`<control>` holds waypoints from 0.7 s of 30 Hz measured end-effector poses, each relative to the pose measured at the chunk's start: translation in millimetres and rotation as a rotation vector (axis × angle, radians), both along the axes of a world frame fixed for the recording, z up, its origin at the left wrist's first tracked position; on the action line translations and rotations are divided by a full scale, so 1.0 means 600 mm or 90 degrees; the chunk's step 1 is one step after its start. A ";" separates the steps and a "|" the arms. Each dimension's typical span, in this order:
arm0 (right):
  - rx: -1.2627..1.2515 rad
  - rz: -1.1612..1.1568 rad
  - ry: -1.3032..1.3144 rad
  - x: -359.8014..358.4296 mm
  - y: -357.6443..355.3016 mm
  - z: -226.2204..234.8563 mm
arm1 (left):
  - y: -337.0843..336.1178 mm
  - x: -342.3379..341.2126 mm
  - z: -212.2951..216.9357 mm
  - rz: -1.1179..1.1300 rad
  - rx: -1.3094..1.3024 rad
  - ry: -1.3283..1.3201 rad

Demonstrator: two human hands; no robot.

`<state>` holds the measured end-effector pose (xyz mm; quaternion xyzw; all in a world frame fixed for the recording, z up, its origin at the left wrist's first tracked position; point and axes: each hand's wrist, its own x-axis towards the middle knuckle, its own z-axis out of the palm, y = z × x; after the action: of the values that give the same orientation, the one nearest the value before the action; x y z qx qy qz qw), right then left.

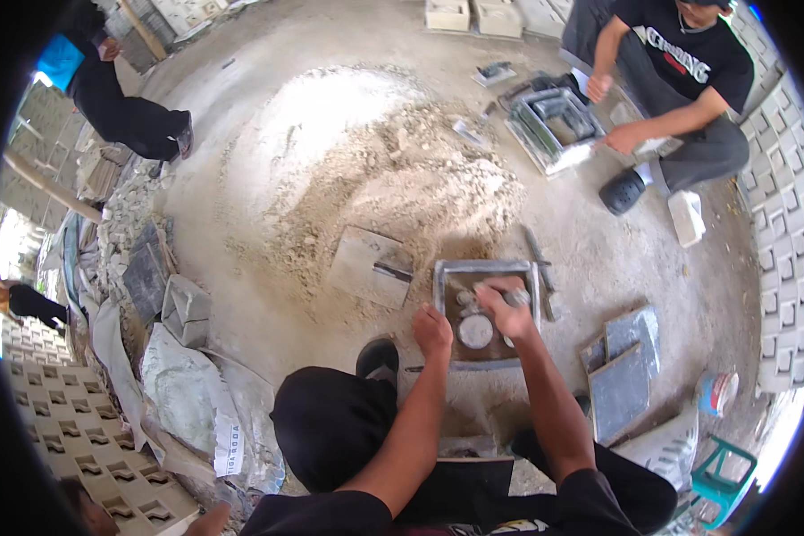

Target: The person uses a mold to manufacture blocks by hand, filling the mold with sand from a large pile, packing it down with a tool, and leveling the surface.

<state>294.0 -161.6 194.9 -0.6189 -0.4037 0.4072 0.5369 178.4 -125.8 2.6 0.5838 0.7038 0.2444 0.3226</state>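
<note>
A grey rectangular metal mould (pixel 485 268) lies on the concrete floor in front of me, with a round grey insert (pixel 475 331) and smaller round pieces inside it. My right hand (pixel 502 305) is inside the mould, its fingers closed around a small round grey piece near the far right corner. My left hand (pixel 432 330) is a closed fist resting on the mould's near left edge. Whether that fist holds anything is hidden.
A pile of sandy mix (pixel 393 179) spreads beyond the mould, with a flat board and trowel (pixel 372 265) on it. Dark plates (pixel 623 375) lie to my right. Another person (pixel 679 80) works at a second mould (pixel 558 125). Cast blocks (pixel 71 429) cover the left.
</note>
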 end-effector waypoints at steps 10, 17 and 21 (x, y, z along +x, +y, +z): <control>0.065 -0.112 -0.027 0.003 -0.026 -0.013 | 0.004 -0.001 -0.007 0.022 -0.059 0.018; 0.144 -0.296 0.021 0.005 -0.019 -0.034 | 0.000 -0.001 -0.007 -0.004 -0.060 0.041; 0.056 -0.317 -0.026 0.006 0.002 -0.041 | -0.001 0.007 -0.005 -0.024 -0.056 0.038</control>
<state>297.7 -160.3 170.0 -0.6832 -0.2671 0.2318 0.6389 182.8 -126.5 -0.1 0.5892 0.7120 0.1894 0.3317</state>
